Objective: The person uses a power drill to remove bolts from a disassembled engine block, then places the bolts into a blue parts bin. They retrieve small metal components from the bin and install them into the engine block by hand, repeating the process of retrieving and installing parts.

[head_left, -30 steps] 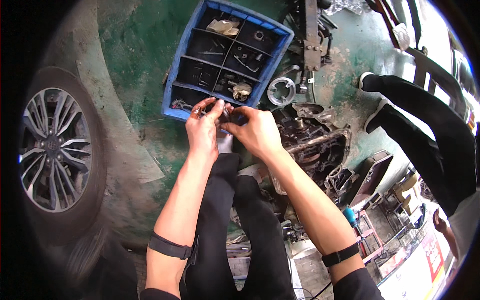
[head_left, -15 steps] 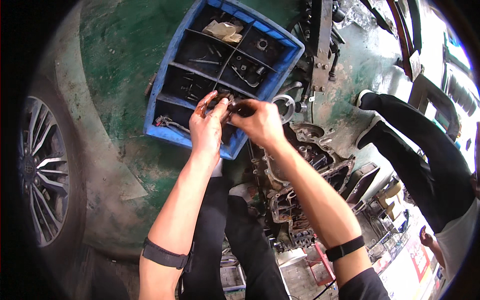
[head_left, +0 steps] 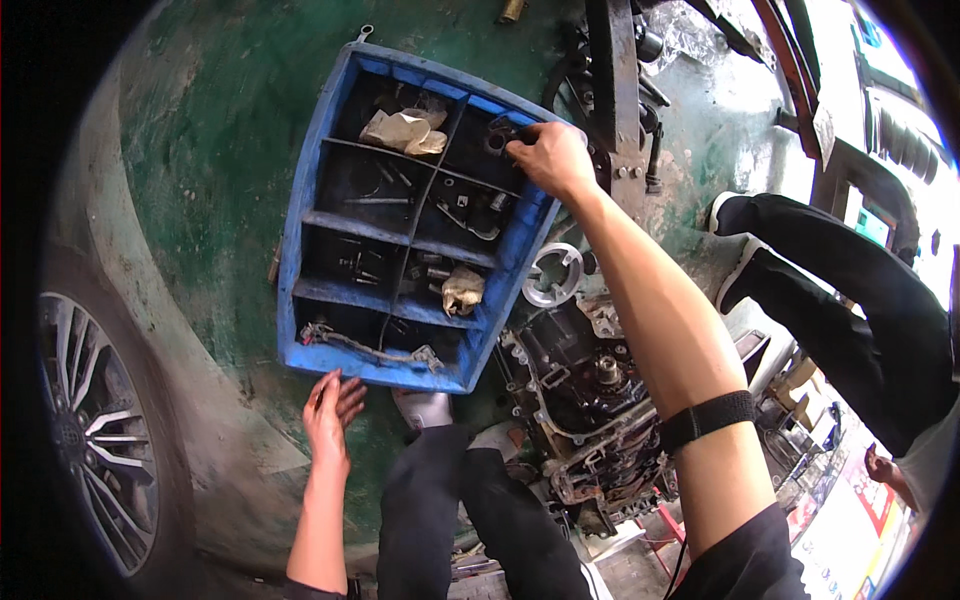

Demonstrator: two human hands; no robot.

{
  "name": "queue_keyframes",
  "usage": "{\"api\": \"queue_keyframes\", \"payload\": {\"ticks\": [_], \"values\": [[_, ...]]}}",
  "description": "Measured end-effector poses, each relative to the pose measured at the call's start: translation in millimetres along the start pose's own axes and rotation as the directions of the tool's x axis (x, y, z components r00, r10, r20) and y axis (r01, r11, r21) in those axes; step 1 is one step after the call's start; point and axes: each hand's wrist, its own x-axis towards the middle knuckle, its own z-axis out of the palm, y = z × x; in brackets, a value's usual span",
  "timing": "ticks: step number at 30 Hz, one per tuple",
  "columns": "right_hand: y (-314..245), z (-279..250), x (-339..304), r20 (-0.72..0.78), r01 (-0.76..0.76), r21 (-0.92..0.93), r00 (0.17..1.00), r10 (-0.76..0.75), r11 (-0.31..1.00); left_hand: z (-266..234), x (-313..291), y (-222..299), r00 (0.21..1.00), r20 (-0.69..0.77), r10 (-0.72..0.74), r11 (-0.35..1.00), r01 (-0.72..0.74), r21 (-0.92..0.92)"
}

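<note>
A blue plastic parts tray (head_left: 300, 250) with several compartments lies on the green floor, holding bolts, small metal parts and crumpled rags. My right hand (head_left: 552, 158) reaches over its far right compartment, fingers closed on a small dark metal part (head_left: 500, 135) at the tray's rim. Down at the tray's near edge, my left hand (head_left: 332, 408) rests on the floor with fingers spread and nothing in it. My dark-trousered legs (head_left: 450, 520) show at the bottom.
A greasy engine block (head_left: 590, 400) sits right of the tray, with a round metal ring (head_left: 553, 275) beside it. A car wheel (head_left: 90, 420) is at left. Another person's dark-trousered legs (head_left: 840, 290) stand at right. A metal stand (head_left: 615, 90) rises behind the tray.
My hands were together over the tray's near edge; now they have parted. The right hand has reached to the far right compartment, and the left has dropped to the floor.
</note>
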Motion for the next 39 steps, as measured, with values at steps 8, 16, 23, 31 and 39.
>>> {"api": "queue_keyframes", "payload": {"ticks": [8,16,23,31,39], "values": [[6.8,43.3,9.6,-0.019,0.07,-0.255,0.997,-0.078,0.964,-21.6,-10.8,-38.1,0.991,-0.08,-0.105,0.994,0.107,0.016],[-12.9,45.8,7.8,0.002,0.371,-0.294,0.922,-0.388,0.881,-4.6,-25.8,-47.8,0.991,-0.059,-0.12,0.993,0.121,0.011],[-33.4,54.0,35.8,0.16,0.39,-0.345,0.921,-0.356,0.854,7.6,-24.8,-44.2,0.994,-0.024,-0.11,0.991,0.111,0.08],[-10.8,39.3,35.1,0.216,0.504,-0.399,0.863,-0.456,0.766,-6.5,-14.9,-42.5,0.995,-0.056,-0.083,0.991,0.088,0.101],[26.7,25.0,24.3,0.068,0.438,-0.379,0.892,-0.448,0.815,-0.4,-18.0,-48.3,0.997,-0.034,-0.071,0.991,0.074,0.115]]}}
